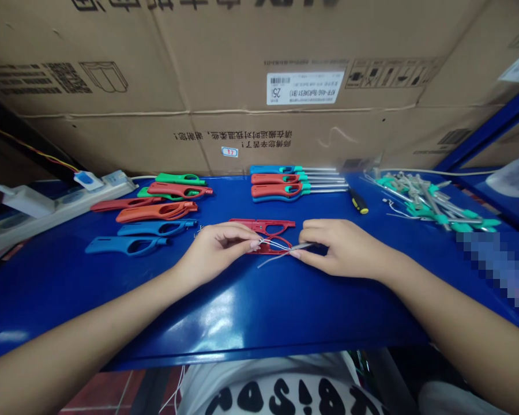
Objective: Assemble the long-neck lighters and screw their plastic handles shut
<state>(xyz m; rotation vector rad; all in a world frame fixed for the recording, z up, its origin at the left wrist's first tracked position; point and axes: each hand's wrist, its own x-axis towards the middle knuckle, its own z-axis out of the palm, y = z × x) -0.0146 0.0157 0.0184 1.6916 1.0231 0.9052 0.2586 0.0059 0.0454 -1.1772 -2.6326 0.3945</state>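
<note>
My left hand [225,249] is closed in a pinch on the ends of thin white wires [274,242]. These wires run across to my right hand [335,246], whose thumb and fingers are closed on a slim grey metal piece [303,246]. A loose, pale thin strand [270,261] hangs down to the left from there. Just behind and below the wires, two red lighter handle halves [270,225] lie on the blue table [225,311]. Most of the metal piece is hidden by my right fingers.
Green, red, orange and blue handle shells [155,212] lie at the left beside a white power strip [71,203]. Assembled gas lighters [277,190] are stacked at the back, near a screwdriver [358,202]. Metal tubes with teal parts [436,202] are heaped right. A cardboard box [225,75] stands behind.
</note>
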